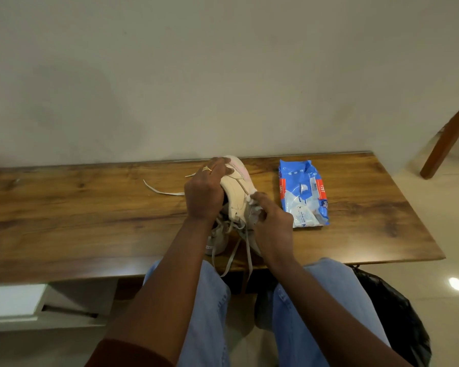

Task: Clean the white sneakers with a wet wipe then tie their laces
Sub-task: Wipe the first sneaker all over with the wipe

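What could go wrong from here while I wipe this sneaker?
1. The loose laces hang over the front edge of the table; they could snag and drag the second sneaker, which sits near that edge.
2. The left hand alone holds the raised sneaker while the right hand presses the wet wipe on it; hard rubbing may twist it loose.

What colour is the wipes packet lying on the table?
The wipes packet is blue with red and white panels, seen in the head view.
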